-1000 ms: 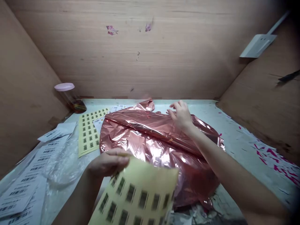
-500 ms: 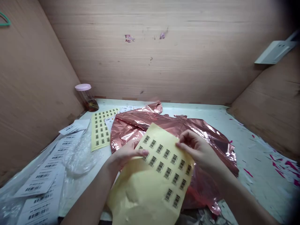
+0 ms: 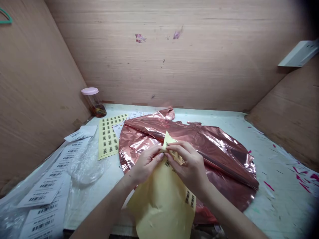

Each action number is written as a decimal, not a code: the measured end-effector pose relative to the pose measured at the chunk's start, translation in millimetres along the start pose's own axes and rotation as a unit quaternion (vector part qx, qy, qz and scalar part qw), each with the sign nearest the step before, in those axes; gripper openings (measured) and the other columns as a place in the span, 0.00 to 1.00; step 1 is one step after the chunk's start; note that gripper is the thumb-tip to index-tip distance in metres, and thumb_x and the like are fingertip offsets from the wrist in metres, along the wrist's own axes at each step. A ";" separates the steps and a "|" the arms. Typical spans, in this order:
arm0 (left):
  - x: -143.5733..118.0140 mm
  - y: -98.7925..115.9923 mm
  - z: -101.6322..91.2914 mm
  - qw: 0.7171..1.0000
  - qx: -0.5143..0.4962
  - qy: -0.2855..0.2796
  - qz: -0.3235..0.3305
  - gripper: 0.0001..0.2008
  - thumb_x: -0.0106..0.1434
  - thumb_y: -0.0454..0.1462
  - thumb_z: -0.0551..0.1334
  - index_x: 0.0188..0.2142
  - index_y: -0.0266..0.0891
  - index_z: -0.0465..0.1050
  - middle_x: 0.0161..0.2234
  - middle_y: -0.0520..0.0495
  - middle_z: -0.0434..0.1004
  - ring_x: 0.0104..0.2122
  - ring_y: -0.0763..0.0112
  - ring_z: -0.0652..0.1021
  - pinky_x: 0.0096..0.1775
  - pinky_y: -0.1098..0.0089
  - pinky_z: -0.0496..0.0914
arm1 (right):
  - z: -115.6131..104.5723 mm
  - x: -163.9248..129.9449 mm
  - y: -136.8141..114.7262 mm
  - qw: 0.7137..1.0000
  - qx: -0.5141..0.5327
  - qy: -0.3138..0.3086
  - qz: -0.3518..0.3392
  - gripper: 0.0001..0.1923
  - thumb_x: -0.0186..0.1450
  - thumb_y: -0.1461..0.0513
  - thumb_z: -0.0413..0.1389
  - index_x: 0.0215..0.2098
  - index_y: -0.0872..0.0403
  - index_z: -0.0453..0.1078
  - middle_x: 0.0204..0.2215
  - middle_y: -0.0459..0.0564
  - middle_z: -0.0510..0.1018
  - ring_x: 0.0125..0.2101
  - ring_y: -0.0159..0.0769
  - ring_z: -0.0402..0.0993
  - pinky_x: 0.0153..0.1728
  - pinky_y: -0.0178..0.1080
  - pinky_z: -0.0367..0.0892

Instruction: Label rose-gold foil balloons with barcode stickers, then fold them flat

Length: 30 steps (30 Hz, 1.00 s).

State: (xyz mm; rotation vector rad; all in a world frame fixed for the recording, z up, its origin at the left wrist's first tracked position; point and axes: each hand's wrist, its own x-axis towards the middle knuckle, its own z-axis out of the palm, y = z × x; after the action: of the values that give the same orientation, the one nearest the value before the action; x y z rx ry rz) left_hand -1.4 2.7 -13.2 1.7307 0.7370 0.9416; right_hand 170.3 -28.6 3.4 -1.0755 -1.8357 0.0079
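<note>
Plywood walls boxed one foil balloon point(image 3: 199, 146); both hands point(image 3: 146, 162) point(image 3: 190, 167) pinched a label sheet point(image 3: 161, 199), fingers closed, perhaps peeling a label.

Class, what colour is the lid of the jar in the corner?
Pale pink lid, seen in the head view.

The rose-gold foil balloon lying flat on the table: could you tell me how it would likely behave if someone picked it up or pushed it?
The foil balloon lies deflated and creased, so it would probably flop and drape when lifted. It looks thin, so likely very light. Its glossy surface suggests it may slide easily over the table if pushed.
</note>
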 end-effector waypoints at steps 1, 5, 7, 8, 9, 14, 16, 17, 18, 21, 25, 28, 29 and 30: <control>0.0 -0.1 0.0 1.000 0.012 0.010 0.010 0.11 0.69 0.41 0.57 0.41 0.37 0.73 0.37 0.46 0.73 0.39 0.68 0.73 0.42 0.71 0.67 | 0.1 0.4 -1.2 1.000 -0.008 0.006 -0.004 0.05 0.66 0.66 0.56 0.39 0.51 0.73 0.34 0.51 0.77 0.36 0.39 0.73 0.38 0.42 0.70; -0.6 -0.7 2.7 0.997 -0.010 0.067 0.026 0.06 0.66 0.39 0.60 0.37 0.37 0.69 0.32 0.49 0.69 0.33 0.72 0.72 0.36 0.73 0.67 | 1.7 1.5 -5.9 0.999 -0.026 0.008 -0.036 0.06 0.67 0.67 0.55 0.38 0.52 0.74 0.31 0.51 0.78 0.34 0.39 0.73 0.35 0.41 0.69; -1.0 -0.4 4.0 0.995 0.008 0.092 0.040 0.04 0.64 0.36 0.60 0.35 0.37 0.69 0.32 0.50 0.69 0.32 0.73 0.71 0.35 0.74 0.67 | 3.1 1.3 -6.8 0.999 -0.025 0.003 -0.046 0.07 0.67 0.67 0.55 0.39 0.52 0.74 0.32 0.51 0.79 0.34 0.38 0.74 0.35 0.40 0.70; -1.2 -0.1 4.3 0.994 0.020 0.100 0.047 0.03 0.64 0.35 0.60 0.35 0.37 0.69 0.32 0.49 0.70 0.32 0.73 0.72 0.35 0.74 0.67 | 3.6 1.1 -6.9 0.998 -0.026 0.003 -0.050 0.07 0.67 0.67 0.54 0.40 0.52 0.74 0.33 0.51 0.80 0.34 0.38 0.75 0.35 0.39 0.70; -1.4 0.1 4.5 0.992 0.030 0.108 0.053 0.02 0.64 0.35 0.60 0.35 0.37 0.70 0.33 0.49 0.70 0.32 0.73 0.72 0.35 0.74 0.67 | 3.9 0.9 -6.8 0.998 -0.028 0.004 -0.053 0.07 0.68 0.67 0.54 0.40 0.52 0.74 0.34 0.51 0.80 0.34 0.37 0.76 0.35 0.39 0.71; -2.7 0.1 5.6 0.989 0.052 0.115 0.076 0.02 0.63 0.33 0.60 0.36 0.38 0.72 0.32 0.49 0.73 0.31 0.73 0.73 0.33 0.75 0.68 | 2.5 1.6 -6.1 0.998 -0.010 0.010 -0.055 0.08 0.67 0.68 0.55 0.40 0.52 0.74 0.35 0.51 0.81 0.35 0.38 0.76 0.36 0.39 0.71; -3.0 -0.2 6.6 0.988 0.047 0.125 0.075 0.02 0.63 0.33 0.61 0.36 0.38 0.72 0.33 0.50 0.74 0.30 0.75 0.73 0.32 0.76 0.68 | 2.5 2.7 -5.7 0.999 0.007 0.015 -0.039 0.08 0.66 0.68 0.55 0.39 0.52 0.74 0.33 0.51 0.80 0.35 0.38 0.76 0.36 0.39 0.71; -3.1 -0.5 7.0 0.988 0.041 0.132 0.072 0.03 0.62 0.32 0.61 0.37 0.38 0.71 0.33 0.50 0.74 0.30 0.75 0.73 0.32 0.76 0.68 | 2.7 3.2 -5.5 0.999 0.016 0.014 -0.029 0.07 0.66 0.68 0.55 0.38 0.51 0.74 0.33 0.50 0.79 0.34 0.38 0.76 0.35 0.39 0.71; -3.1 -0.8 7.4 0.988 0.035 0.137 0.068 0.03 0.62 0.32 0.61 0.37 0.39 0.71 0.34 0.50 0.74 0.30 0.76 0.74 0.32 0.76 0.68 | 2.9 3.6 -5.3 0.999 0.024 0.013 -0.021 0.07 0.66 0.67 0.55 0.38 0.51 0.74 0.32 0.50 0.79 0.34 0.37 0.76 0.35 0.39 0.71; -2.9 -2.0 8.4 0.988 0.029 0.140 0.061 0.03 0.62 0.32 0.61 0.37 0.39 0.71 0.36 0.49 0.75 0.31 0.75 0.74 0.33 0.76 0.69 | 3.8 3.4 -4.5 0.999 0.029 0.008 -0.026 0.07 0.65 0.67 0.56 0.39 0.51 0.74 0.33 0.50 0.80 0.34 0.37 0.76 0.36 0.39 0.71; -2.7 -3.0 10.2 0.987 0.027 0.143 0.065 0.02 0.62 0.32 0.61 0.36 0.38 0.71 0.35 0.49 0.75 0.32 0.75 0.75 0.34 0.77 0.69 | 4.0 1.5 -3.2 0.997 -0.008 0.021 -0.069 0.07 0.65 0.69 0.56 0.38 0.53 0.74 0.33 0.51 0.81 0.34 0.37 0.77 0.36 0.38 0.71; -2.3 -3.3 11.4 0.987 0.017 0.144 0.072 0.03 0.62 0.30 0.61 0.36 0.38 0.71 0.35 0.50 0.74 0.33 0.76 0.75 0.35 0.78 0.70 | 4.1 1.7 -2.1 0.997 -0.013 0.034 -0.070 0.08 0.65 0.69 0.56 0.37 0.53 0.75 0.32 0.51 0.81 0.33 0.36 0.77 0.35 0.38 0.71; -2.1 -3.5 11.7 0.987 0.011 0.143 0.074 0.04 0.61 0.29 0.61 0.36 0.38 0.71 0.35 0.50 0.74 0.33 0.77 0.75 0.35 0.78 0.70 | 4.4 2.1 -1.7 0.998 0.000 0.037 -0.057 0.08 0.65 0.69 0.56 0.36 0.53 0.75 0.32 0.50 0.81 0.32 0.36 0.77 0.35 0.38 0.71; -1.9 -3.8 11.9 0.987 0.003 0.143 0.077 0.05 0.61 0.29 0.61 0.36 0.38 0.71 0.35 0.50 0.73 0.33 0.77 0.75 0.36 0.78 0.70 | 4.9 2.4 -1.4 0.998 0.020 0.041 -0.038 0.08 0.64 0.69 0.56 0.36 0.53 0.76 0.31 0.49 0.81 0.31 0.36 0.76 0.34 0.37 0.71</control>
State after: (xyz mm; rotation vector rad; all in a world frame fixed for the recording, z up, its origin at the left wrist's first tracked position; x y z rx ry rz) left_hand 7.6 -3.2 -19.7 1.6942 0.7976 1.3137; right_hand 165.4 -25.8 3.2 -0.9635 -1.7939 -0.0431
